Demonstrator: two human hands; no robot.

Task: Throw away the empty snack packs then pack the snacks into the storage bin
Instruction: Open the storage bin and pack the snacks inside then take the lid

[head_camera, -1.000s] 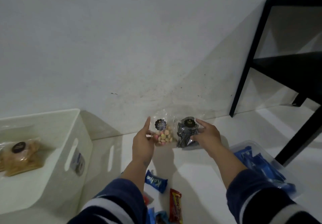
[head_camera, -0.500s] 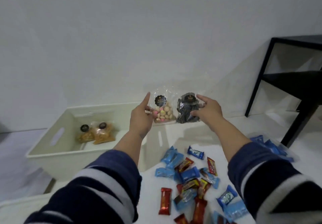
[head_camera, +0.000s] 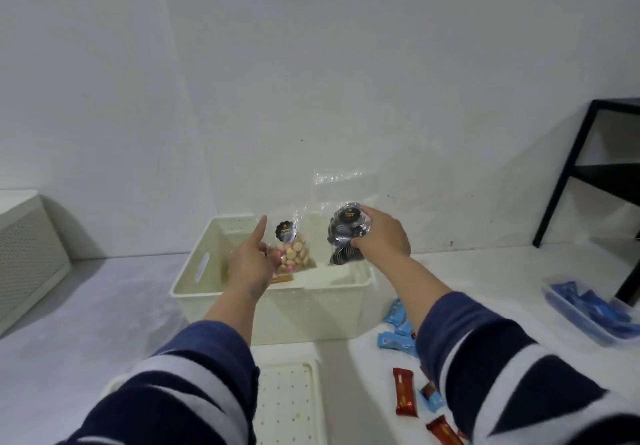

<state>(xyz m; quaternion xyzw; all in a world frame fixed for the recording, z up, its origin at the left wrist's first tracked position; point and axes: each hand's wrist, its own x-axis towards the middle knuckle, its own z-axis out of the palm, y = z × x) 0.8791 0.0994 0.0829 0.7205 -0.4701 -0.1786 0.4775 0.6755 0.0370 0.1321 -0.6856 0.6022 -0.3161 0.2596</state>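
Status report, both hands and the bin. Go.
Left hand holding pastel cookie bag. Right hand holding dark cookie bag. Both over open storage bin. Nothing blocking the drop.

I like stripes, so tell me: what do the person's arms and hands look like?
Both arms wear long, soft-looking sleeves, the left sleeve and right sleeve, in dark navy with wide white stripes. The left hand and right hand are bare: no gloves, rings or watch show.

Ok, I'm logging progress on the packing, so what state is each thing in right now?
Left hand: holding the pastel cookie bag over the bin.
Right hand: holding the dark cookie bag over the bin.
Bin: open, contents mostly hidden.
Lid: off, lying flat before the bin.
Wrapped candies: loose, not yet packed.
Clear tray: holds blue packs.
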